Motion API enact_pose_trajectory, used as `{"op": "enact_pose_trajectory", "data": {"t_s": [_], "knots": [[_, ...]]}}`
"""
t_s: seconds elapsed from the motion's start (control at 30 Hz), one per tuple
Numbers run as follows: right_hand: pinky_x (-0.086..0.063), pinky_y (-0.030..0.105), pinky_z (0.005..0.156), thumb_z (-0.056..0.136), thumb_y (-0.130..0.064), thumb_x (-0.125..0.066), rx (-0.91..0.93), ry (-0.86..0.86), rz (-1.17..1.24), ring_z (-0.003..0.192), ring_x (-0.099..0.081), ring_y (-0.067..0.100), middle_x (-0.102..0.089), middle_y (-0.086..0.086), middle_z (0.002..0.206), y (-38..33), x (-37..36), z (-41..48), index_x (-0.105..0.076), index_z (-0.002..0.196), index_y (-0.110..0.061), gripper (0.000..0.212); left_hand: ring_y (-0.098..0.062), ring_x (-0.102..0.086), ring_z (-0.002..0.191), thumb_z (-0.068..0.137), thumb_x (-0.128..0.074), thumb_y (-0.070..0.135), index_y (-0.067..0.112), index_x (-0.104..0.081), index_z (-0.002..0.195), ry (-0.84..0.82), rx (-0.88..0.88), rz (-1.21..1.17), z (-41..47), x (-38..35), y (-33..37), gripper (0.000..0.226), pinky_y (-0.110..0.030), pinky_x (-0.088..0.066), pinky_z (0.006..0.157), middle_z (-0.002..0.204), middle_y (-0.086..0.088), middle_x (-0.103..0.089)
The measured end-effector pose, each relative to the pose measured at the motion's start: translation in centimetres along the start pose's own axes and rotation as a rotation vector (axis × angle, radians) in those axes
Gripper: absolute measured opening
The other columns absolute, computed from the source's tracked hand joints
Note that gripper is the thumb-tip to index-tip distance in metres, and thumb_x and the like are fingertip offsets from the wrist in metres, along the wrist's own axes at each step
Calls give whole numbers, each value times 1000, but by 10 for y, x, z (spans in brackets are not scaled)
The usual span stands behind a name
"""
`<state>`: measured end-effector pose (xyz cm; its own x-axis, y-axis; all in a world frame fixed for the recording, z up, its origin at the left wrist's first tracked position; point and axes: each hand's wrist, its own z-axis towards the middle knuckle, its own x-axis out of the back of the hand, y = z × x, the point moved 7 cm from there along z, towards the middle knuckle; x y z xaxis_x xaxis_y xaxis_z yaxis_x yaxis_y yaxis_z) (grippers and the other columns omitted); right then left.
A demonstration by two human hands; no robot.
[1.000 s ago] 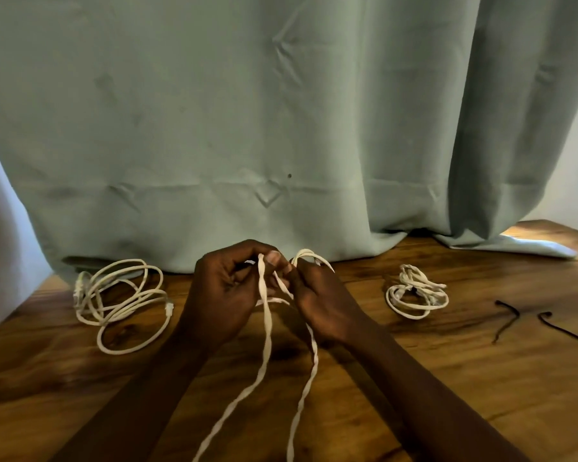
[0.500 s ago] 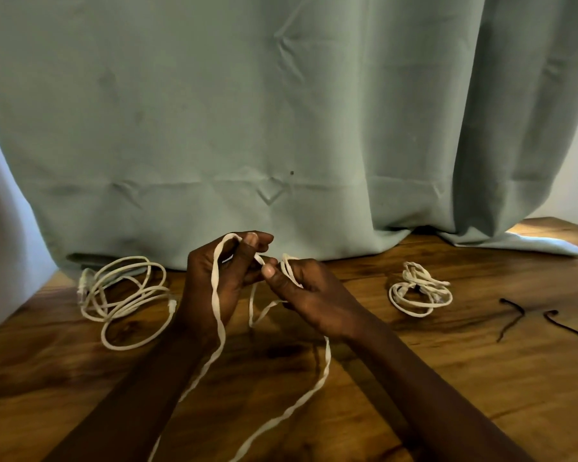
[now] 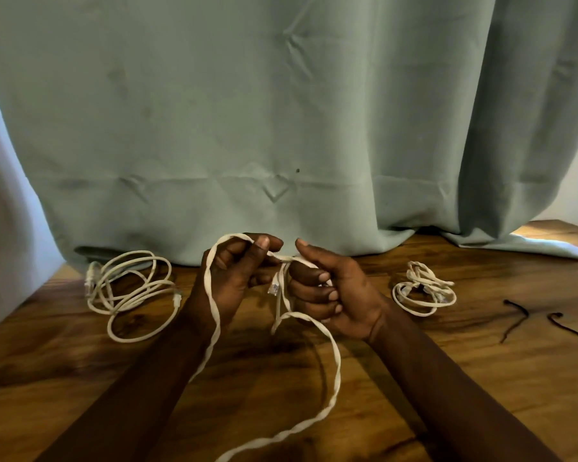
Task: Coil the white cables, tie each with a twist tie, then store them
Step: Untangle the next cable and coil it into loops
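Three white cables: left hand (image 3: 234, 278) and right hand (image 3: 334, 291) (touching a second ago, now apart) both grip the flat cable (image 3: 338, 365); loose cable (image 3: 141, 296) lies left of them, coiled cable (image 3: 421, 288) right, two black twist ties (image 3: 518, 325) farther right.

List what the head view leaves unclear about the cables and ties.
- Cable: its far end runs off the bottom edge of the head view.
- Loops in the right hand: its curled fingers cover them, so the count is unclear.
- Small coil: too small to tell whether a tie binds it.
- Rightmost twist tie: cut off by the right edge.
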<state>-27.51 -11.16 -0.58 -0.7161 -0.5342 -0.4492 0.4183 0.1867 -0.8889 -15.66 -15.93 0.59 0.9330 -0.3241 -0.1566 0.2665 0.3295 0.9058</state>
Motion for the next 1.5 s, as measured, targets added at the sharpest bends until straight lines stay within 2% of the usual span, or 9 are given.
{"op": "enact_pose_trajectory", "data": {"t_s": [0.17,0.37,0.57,0.73,0.93,1.07,1.2,1.33,1.5], "knots": [[-16,25,41,106,-41,-29,6,-134,183,35,-8,8,-21,-6,45,0,-4,-2,-32,60,-21,51,-23,-77,90,85,-63,20,3,-71,101,-148,146,-209,-6,-16,-9,25,-32,-64,79,95,-12,-79],[-17,25,43,106,-36,-33,35,-112,180,34,-13,9,-22,-6,44,-3,-1,-1,-31,58,-22,50,-19,-77,76,79,-68,10,6,-70,102,-202,110,-174,-6,-17,-3,23,-28,-61,68,83,-8,-78],[-19,23,41,106,-40,-37,34,-49,172,33,-17,10,-20,-6,43,0,7,2,-39,53,-23,56,-22,-75,76,74,-79,14,8,-72,94,-105,-56,36,-2,-10,5,22,-30,-61,68,84,-7,-78],[-17,26,42,105,-36,-45,55,-112,177,33,-14,9,-21,-6,44,-4,-4,2,-32,59,-23,50,-28,-72,75,87,-72,-5,10,-72,93,-49,-27,18,0,-7,2,15,-38,-61,70,80,-9,-76],[-15,24,39,104,-29,-47,59,-70,197,35,-11,8,-22,-5,47,-2,-2,3,-40,59,-20,47,-24,-75,85,88,-73,19,21,-78,101,-37,-3,-99,0,-1,2,14,-35,-59,71,93,-5,-77],[-9,25,41,105,-31,-40,56,-106,227,36,-6,8,-21,-6,46,-4,-7,0,-34,59,-23,48,-13,-56,59,97,-71,21,32,-79,96,166,-223,97,5,22,17,14,-35,-50,61,77,4,-67],[-12,27,45,105,-32,-38,135,-145,298,36,-11,8,-21,-7,47,-12,-13,-1,-27,63,-23,45,-13,-60,55,99,-68,8,16,-72,99,224,-500,387,-14,11,41,9,-26,-51,56,79,1,-68],[-18,27,48,107,-33,-35,270,-77,401,38,-19,9,-23,-7,49,-24,1,-3,-31,66,-24,42,-8,-62,76,97,-67,14,12,-76,104,106,-824,911,-26,-12,47,12,-14,-46,68,90,1,-68],[-25,25,47,106,-31,-37,427,128,505,39,-21,8,-30,-6,47,-29,19,-3,-43,62,-19,46,-18,-64,73,99,-53,36,14,-73,123,-164,-811,1169,-22,-27,26,37,-29,-53,57,100,-2,-63]]}}
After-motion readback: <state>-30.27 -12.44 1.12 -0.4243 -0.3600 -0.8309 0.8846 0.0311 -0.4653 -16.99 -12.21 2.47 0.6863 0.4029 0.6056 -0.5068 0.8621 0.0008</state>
